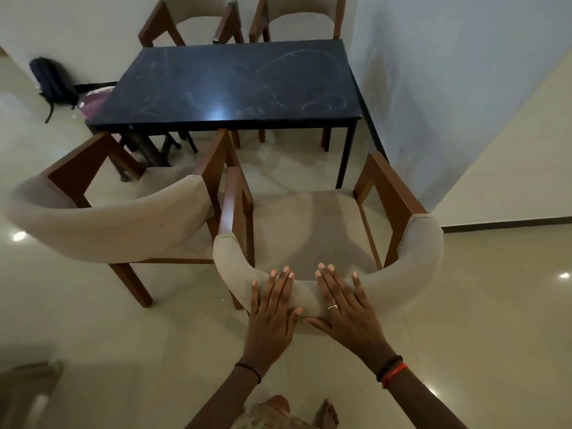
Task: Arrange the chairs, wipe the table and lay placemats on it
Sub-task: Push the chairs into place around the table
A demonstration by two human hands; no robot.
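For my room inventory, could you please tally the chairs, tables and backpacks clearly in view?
Chairs: 4
Table: 1
Backpack: 1
Total: 6

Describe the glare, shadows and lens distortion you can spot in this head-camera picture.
Head view: a bright glare spot sits on the dark table near its front edge; smaller light reflections dot the glossy floor; a soft shadow darkens the near chair on its seat; the wide-angle lens slants the wall edges; overall lighting is dim.
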